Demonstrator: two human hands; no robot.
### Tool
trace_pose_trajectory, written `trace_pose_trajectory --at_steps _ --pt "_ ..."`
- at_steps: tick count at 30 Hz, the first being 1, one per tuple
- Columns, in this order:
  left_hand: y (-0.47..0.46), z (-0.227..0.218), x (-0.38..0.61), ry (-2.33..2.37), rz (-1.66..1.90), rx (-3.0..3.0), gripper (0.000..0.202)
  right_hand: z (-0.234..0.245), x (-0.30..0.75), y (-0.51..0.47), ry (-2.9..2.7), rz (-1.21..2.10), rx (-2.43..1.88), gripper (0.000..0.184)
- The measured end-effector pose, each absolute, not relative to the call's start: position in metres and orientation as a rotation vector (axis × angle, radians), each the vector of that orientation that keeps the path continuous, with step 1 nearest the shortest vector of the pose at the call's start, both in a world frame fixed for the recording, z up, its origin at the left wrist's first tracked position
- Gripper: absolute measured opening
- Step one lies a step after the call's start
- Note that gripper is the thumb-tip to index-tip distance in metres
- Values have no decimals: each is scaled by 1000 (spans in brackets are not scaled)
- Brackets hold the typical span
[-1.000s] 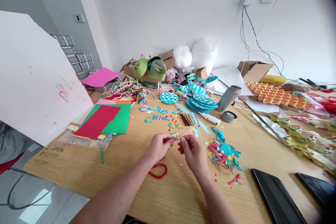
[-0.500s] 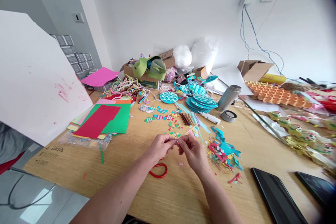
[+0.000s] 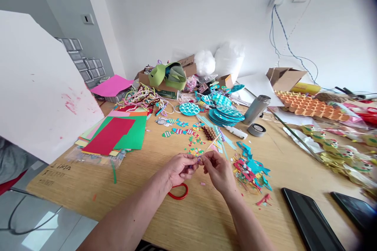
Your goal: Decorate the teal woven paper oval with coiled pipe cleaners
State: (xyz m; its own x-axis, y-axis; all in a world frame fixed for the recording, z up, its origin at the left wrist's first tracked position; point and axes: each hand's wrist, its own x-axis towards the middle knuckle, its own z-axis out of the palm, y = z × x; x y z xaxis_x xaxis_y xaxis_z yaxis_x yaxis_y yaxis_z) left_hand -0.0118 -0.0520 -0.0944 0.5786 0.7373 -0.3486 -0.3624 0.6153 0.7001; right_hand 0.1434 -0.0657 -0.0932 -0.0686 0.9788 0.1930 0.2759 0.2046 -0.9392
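My left hand (image 3: 184, 168) and my right hand (image 3: 218, 169) meet over the wooden table, thumbs and fingers pinched. Between the fingertips is a small purple strip (image 3: 199, 159), partly hidden by them. A thin wooden stick (image 3: 212, 142) slants up and away from the right fingertips; its near end is covered. Under my left wrist lies a red scissors handle (image 3: 180, 192), the blades out of sight. Just beyond the hands are small green, red and yellow paper bits (image 3: 196, 141), paper fish (image 3: 179, 131) and brown curled pieces (image 3: 209, 133).
Coloured paper sheets (image 3: 132, 137) lie at the left. Teal paper scraps (image 3: 253, 164) are right of my hands. Farther back stand a steel flask (image 3: 257, 110), a tape roll (image 3: 256, 130) and stacked blue plates (image 3: 225, 117). A phone (image 3: 309, 219) lies at the front right.
My left hand has turned slightly, showing more of its curled fingers and palm. The stick has tilted a little more upright, its far end shifting upward. My right hand stays nearly in place.
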Motion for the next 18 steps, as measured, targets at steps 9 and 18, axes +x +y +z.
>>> trace_pose_trajectory --at_steps 9,18 --pt "-52 -92 -8 895 734 646 35 -88 145 -67 -1718 876 -1197 25" --pt "-53 -94 -6 953 806 680 38 -95 143 -65 -1596 961 -1225 30"
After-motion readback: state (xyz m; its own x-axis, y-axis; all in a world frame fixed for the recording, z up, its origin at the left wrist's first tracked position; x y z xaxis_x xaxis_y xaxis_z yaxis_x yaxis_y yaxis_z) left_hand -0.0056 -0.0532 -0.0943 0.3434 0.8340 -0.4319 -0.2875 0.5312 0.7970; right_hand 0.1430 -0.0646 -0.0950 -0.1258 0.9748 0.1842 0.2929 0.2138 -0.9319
